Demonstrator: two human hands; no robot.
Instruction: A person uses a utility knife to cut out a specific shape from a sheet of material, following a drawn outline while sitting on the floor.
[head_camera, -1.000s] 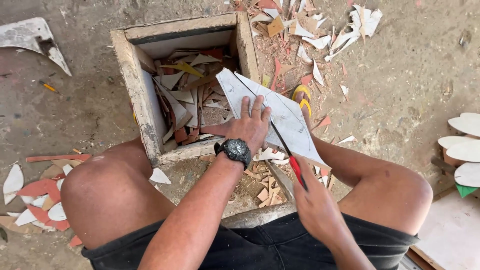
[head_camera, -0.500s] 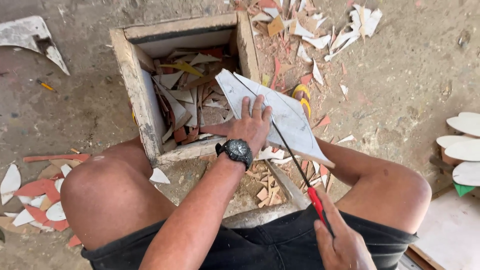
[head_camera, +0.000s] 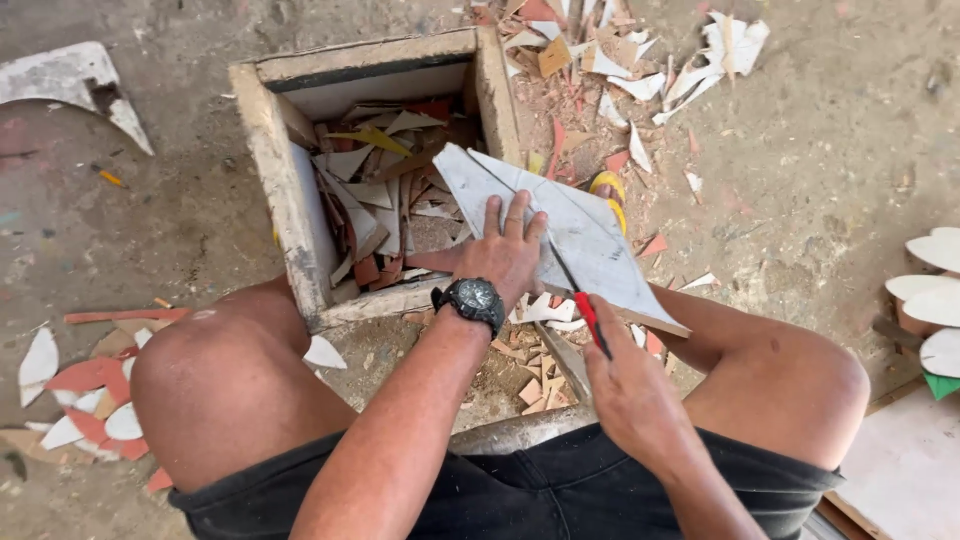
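Both hands were busy: your left hand (head_camera: 505, 255) lay spread flat on the pale tile (head_camera: 580, 235) over the wooden box (head_camera: 275, 170), steadying it, while your right hand (head_camera: 625, 385) gripped the red-handled cutter (head_camera: 590, 320) against it.

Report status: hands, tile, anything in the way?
Left hand pressed flat on grey tile, pinning it to wooden box corner. Right hand grips red-handled cutter, tip on tile. Shards heaped in box; cutting line clear.
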